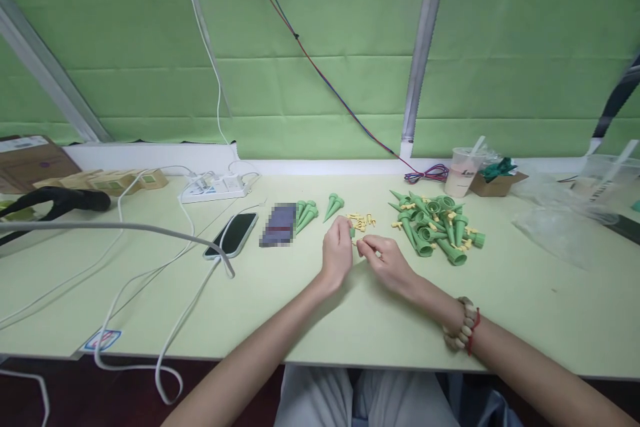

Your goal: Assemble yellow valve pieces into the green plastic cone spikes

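Observation:
My left hand (pixel 338 250) is closed around a green plastic spike (pixel 352 232), mostly hidden by the fingers. Close beside it, my right hand (pixel 387 265) pinches a small yellow plastic piece (pixel 355 243) against or near the spike; whether they touch is too small to tell. Just beyond the hands lie several loose yellow pieces (pixel 361 221). A heap of green cone-shaped spikes (pixel 425 233), some with yellow pieces among them, lies to the right. More green spikes (pixel 333 205) rest to the left of the yellow pieces, with another group (pixel 307 215) further left.
A phone (pixel 233 235) and a blurred dark packet (pixel 279 225) lie left. White cables (pixel 187 240) trail from a power strip (pixel 215 188) over the table's front edge. Behind the heap stand a drink cup (pixel 461 173) and a small cardboard box (pixel 495 185); plastic bags (pixel 555 230) lie right.

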A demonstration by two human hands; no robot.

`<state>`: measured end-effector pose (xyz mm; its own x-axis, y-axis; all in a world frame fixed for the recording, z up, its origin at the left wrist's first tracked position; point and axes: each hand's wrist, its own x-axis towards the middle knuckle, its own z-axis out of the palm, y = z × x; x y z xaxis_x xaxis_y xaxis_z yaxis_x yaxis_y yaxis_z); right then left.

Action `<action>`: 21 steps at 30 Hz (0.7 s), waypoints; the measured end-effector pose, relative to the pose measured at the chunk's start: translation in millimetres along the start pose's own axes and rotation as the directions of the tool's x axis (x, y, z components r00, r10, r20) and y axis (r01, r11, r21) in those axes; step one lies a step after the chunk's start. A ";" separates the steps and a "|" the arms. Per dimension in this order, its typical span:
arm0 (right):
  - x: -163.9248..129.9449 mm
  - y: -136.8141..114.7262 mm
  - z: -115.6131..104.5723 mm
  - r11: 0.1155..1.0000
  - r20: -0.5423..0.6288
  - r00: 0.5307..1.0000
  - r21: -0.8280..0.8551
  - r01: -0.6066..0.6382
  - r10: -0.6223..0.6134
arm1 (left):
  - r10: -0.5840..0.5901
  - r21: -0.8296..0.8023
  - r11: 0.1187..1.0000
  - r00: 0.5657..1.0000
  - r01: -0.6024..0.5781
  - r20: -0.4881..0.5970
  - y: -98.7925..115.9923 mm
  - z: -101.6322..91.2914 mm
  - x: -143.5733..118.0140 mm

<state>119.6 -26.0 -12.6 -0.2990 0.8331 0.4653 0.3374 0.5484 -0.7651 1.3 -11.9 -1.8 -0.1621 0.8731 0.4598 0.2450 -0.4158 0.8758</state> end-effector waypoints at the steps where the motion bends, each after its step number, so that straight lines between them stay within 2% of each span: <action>1: 0.3 -2.2 2.2 0.975 0.053 0.991 0.179 -0.131 0.124 | 0.028 -0.006 1.000 0.999 -0.027 0.035 1.4 -0.3 -3.2; 3: 1.9 -4.9 6.4 0.806 0.212 0.931 0.467 -0.364 0.298 | 0.048 -0.054 0.998 0.992 -0.041 0.120 4.0 -0.4 -9.4; 5: 4.2 -5.6 8.6 0.654 0.318 0.882 0.591 -0.471 0.348 | 0.008 -0.117 0.993 0.980 0.016 0.199 5.7 0.6 -13.1; 6: 5.2 -5.5 8.4 0.646 0.332 0.877 0.594 -0.480 0.346 | -0.019 -0.145 0.988 0.973 0.054 0.232 6.3 1.4 -13.4; 7: 5.9 -5.3 7.1 0.690 0.321 0.886 0.558 -0.462 0.334 | -0.044 -0.171 0.981 0.968 0.089 0.247 6.8 2.3 -12.5; 8: 6.3 -5.1 4.7 0.771 0.283 0.907 0.482 -0.416 0.312 | -0.068 -0.196 0.973 0.967 0.118 0.245 7.1 3.0 -10.4; 10: 6.0 -4.8 -2.1 0.939 0.140 0.962 0.227 -0.260 0.233 | -0.129 -0.234 0.957 0.974 0.171 0.187 7.5 3.7 -3.7; 12: 4.7 -4.5 -9.5 0.993 0.025 0.993 -0.022 -0.113 0.114 | -0.223 -0.236 0.939 0.966 0.249 0.130 7.6 2.9 4.0; 14: 3.7 -3.4 -14.9 0.991 0.026 0.999 -0.135 -0.015 0.018 | -0.322 -0.220 0.913 0.938 0.344 0.130 7.0 1.4 10.3; 16: 4.1 -0.6 -17.4 0.977 0.091 0.993 -0.195 0.086 -0.070 | -0.381 -0.196 0.890 0.907 0.412 0.180 5.4 0.3 13.6; 19: 6.6 6.2 -17.0 0.900 0.183 0.962 -0.351 0.257 -0.204 | -0.394 -0.151 0.884 0.878 0.443 0.271 1.5 1.0 13.3; 21: 7.3 10.1 -15.4 0.842 0.214 0.945 -0.433 0.321 -0.250 | -0.375 -0.114 0.903 0.888 0.415 0.268 -0.9 2.7 10.4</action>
<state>134.6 -13.3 -10.1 -0.5572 0.6347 0.5354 0.5752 0.7601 -0.3024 1.9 -1.8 1.8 0.0203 0.9990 0.0407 0.0451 -0.0416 0.9981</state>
